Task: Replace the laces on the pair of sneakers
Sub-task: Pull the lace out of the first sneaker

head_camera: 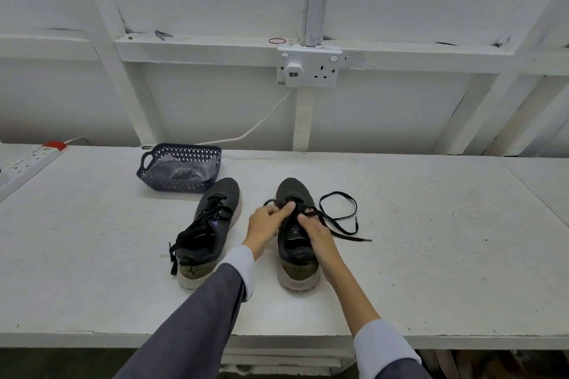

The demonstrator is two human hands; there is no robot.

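Head view: a dark grey mesh sneaker (295, 191) with white sole stands on the white table (431, 255), toe away. The left hand (266, 223) pinches its loose black lace (355, 208) at the eyelets; the right hand (318, 235) rests against the shoe's side, grip unclear. Its laced twin (215, 218) stands just left.

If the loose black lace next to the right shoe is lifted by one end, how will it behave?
Probably floppy: the lace lies in slack loops on the table. It looks thin and flat, so likely very light. It runs into the shoe, so pulling may tug that.
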